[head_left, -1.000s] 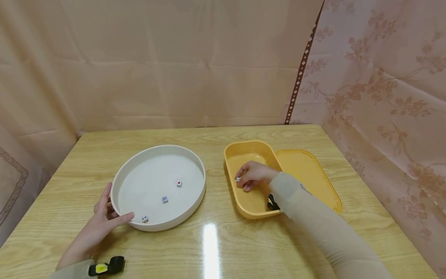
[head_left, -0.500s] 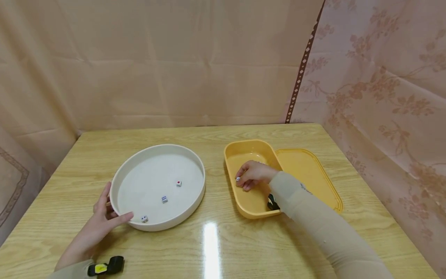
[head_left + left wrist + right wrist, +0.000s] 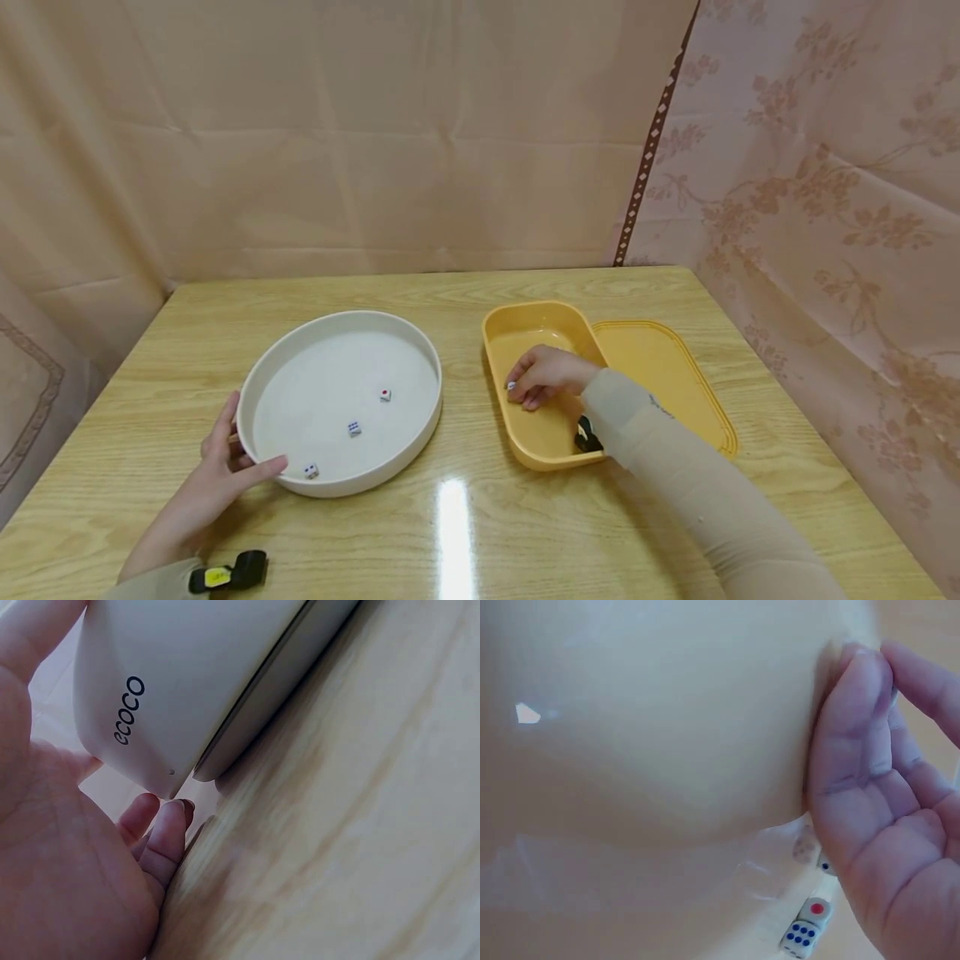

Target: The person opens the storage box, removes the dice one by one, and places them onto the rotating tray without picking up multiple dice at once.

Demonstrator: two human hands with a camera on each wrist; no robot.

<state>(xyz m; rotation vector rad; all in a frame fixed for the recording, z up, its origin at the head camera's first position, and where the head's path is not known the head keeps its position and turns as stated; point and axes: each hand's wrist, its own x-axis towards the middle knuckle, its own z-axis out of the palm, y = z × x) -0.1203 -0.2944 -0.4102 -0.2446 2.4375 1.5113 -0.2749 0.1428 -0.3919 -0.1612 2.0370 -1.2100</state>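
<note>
A round white tray [image 3: 337, 367] lies at the left, holding three white dice: one shows a red dot [image 3: 385, 395], another six blue dots [image 3: 354, 429], and a third die [image 3: 311, 472] sits near the front rim. My left hand [image 3: 213, 479] grips the tray's left side, thumb over the rim and fingers along the outer wall. Inside a yellow rectangular box [image 3: 525, 437], my right hand [image 3: 551, 373] pinches a die [image 3: 512, 386] between thumb and fingers. The right wrist view shows further dice [image 3: 799, 939] on the box floor beside that hand, partly hidden in the head view.
A flat yellow lid [image 3: 675, 379] lies right of the box, partly under the right forearm [image 3: 697, 492]. Everything rests on a wooden table [image 3: 465, 292]. Beige cloth [image 3: 390, 167] hangs behind it, and floral cloth [image 3: 840, 200] at the right.
</note>
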